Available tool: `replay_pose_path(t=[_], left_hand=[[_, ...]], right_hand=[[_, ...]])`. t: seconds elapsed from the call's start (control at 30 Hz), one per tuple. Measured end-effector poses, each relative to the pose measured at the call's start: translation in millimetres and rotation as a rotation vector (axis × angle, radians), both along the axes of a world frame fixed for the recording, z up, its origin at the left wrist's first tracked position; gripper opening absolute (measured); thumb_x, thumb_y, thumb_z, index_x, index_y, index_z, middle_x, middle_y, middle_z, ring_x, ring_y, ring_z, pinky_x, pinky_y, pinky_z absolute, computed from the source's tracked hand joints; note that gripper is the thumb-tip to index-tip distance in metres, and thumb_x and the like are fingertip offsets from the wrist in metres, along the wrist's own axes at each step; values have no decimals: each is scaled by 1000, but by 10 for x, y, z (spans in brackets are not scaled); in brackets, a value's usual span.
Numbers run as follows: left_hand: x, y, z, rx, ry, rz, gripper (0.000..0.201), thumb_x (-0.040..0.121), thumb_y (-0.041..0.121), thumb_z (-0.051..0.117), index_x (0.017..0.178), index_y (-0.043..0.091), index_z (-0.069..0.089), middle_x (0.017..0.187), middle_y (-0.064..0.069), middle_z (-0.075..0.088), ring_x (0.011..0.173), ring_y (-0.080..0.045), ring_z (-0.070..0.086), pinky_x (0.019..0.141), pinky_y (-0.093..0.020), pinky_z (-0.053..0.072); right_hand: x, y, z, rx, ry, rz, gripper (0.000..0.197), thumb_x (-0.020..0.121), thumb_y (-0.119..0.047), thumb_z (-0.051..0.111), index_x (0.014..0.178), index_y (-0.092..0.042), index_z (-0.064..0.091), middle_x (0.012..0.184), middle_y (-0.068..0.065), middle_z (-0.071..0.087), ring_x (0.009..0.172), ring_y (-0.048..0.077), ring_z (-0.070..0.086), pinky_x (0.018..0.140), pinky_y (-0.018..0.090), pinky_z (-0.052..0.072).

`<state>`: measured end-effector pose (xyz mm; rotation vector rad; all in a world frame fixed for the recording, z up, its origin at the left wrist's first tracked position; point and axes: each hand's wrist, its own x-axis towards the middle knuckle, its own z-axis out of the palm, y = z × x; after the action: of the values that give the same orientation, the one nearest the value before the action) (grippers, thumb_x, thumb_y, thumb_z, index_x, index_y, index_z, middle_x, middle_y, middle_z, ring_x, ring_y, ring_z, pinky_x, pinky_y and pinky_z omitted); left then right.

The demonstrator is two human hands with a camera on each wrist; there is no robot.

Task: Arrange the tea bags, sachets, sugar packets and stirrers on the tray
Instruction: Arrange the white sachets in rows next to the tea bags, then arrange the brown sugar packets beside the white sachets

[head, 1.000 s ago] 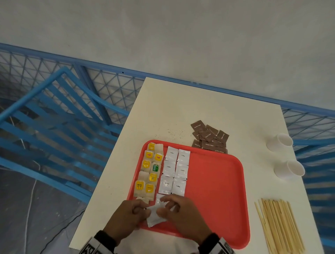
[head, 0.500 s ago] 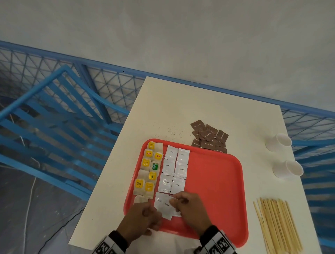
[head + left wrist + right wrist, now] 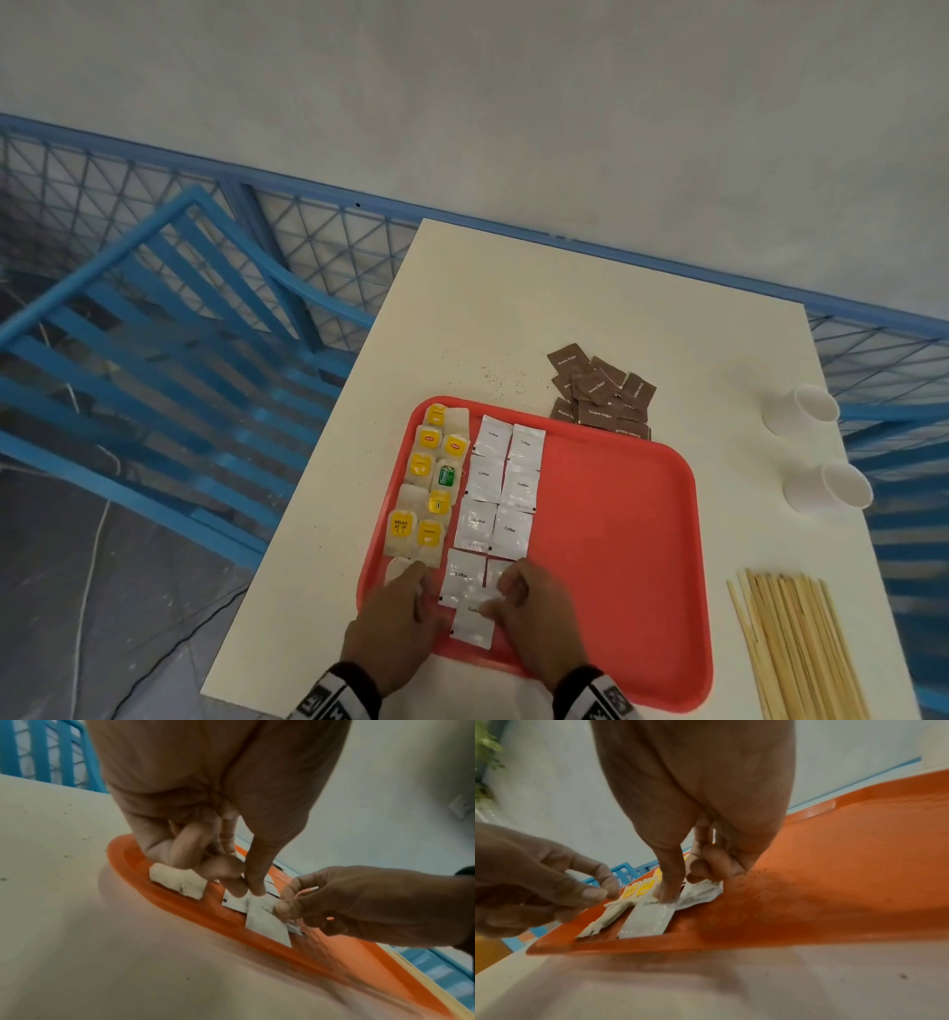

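Note:
A red tray [image 3: 616, 539] lies on the white table. Tea bags [image 3: 429, 488] with yellow tags fill its left edge, and white coffee sachets [image 3: 506, 483] lie beside them in two columns. Both hands work at the tray's near left corner. My right hand [image 3: 500, 596] pinches the nearest sachet [image 3: 470, 627] with thumb and finger, its other fingers curled over a second sachet [image 3: 700, 892]. My left hand [image 3: 246, 891] pinches the edge of the sachet just behind [image 3: 462, 575], fingers curled above a tea bag [image 3: 177, 880]. Brown sugar packets [image 3: 601, 395] and wooden stirrers [image 3: 796, 642] lie off the tray.
Two white paper cups [image 3: 801, 413] [image 3: 832, 488] lie on their sides at the table's right edge. A blue metal railing [image 3: 154, 334] runs along the left and far sides. Dark crumbs speckle the table behind the tray.
Both hands have moved forward from the tray's near rim onto the tray. The sachets they held up now lie flat at the near end of the sachet columns.

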<state>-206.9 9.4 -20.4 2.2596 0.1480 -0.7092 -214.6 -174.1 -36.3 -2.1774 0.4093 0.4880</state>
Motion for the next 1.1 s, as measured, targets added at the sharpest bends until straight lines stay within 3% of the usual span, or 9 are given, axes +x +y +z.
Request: replay_pose_path(t=[0.13, 0.27, 0.37, 0.47, 0.63, 0.73, 0.83, 1.0, 1.1], left_hand=[[-9, -114, 33, 20, -92, -95, 26, 88, 36, 64, 110, 40, 51, 83, 13, 63, 75, 0, 60, 68, -12, 50], [-1, -182, -1, 44, -122, -186, 38, 90, 37, 61, 127, 44, 51, 119, 18, 65, 99, -1, 62, 90, -20, 52], [24, -183, 7, 46, -133, -222, 33, 92, 42, 57, 124, 45, 52, 127, 22, 59, 107, 0, 59, 95, -21, 49], [160, -206, 88, 31, -139, -263, 4, 93, 44, 56, 92, 47, 58, 108, 24, 66, 94, 2, 61, 91, -21, 52], [686, -377, 339, 60, -138, -327, 45, 87, 55, 59, 58, 25, 43, 58, 10, 49, 53, -3, 44, 64, -15, 44], [1135, -526, 458, 18, -166, -366, 29, 91, 41, 62, 66, 30, 54, 65, 10, 60, 57, -3, 54, 68, -21, 53], [1570, -700, 513, -9, -236, -312, 16, 92, 27, 63, 76, 31, 63, 76, 7, 70, 63, -6, 63, 66, -27, 56], [2227, -1158, 392, 42, -198, -255, 23, 90, 34, 65, 70, 22, 65, 73, 5, 68, 64, -11, 62, 64, -25, 48], [2536, -1443, 240, 58, -184, -192, 21, 86, 32, 67, 67, 24, 66, 76, 4, 68, 70, -12, 62, 68, -27, 49]], right_hand=[[-25, 23, -15, -31, -90, 98, 26, 75, -20, 78, 78, -29, 54, 73, -11, 53, 65, -1, 46, 59, 10, 38], [-91, 26, -20, -75, -146, 235, 18, 82, -23, 68, 94, -32, 57, 82, -18, 48, 74, -9, 42, 69, 8, 34], [-97, -57, 25, -16, -179, 182, 14, 80, -28, 66, 82, -38, 56, 74, -18, 53, 71, -5, 49, 68, 11, 39], [-27, -236, 165, 36, -69, 183, 24, 81, -32, 70, 64, -35, 54, 63, -16, 58, 62, -4, 53, 59, 10, 41], [326, -821, 331, -63, -44, 184, 45, 85, -28, 72, 50, -28, 43, 51, -29, 55, 50, -2, 49, 50, 11, 35], [701, -1233, 397, -153, -113, 136, 36, 85, -27, 70, 55, -26, 50, 52, -13, 53, 52, 3, 48, 53, 13, 36], [1119, -1553, 448, -206, -137, 38, 36, 84, -25, 70, 54, -26, 51, 54, -12, 50, 53, 1, 47, 53, 12, 37], [1851, -1888, 371, -198, -101, -129, 31, 87, -16, 65, 58, -20, 57, 64, -11, 58, 63, 3, 55, 47, 8, 36], [2230, -1970, 252, -222, -124, -152, 12, 86, -19, 65, 74, -17, 66, 81, -2, 66, 80, 15, 60, 61, 16, 38]])
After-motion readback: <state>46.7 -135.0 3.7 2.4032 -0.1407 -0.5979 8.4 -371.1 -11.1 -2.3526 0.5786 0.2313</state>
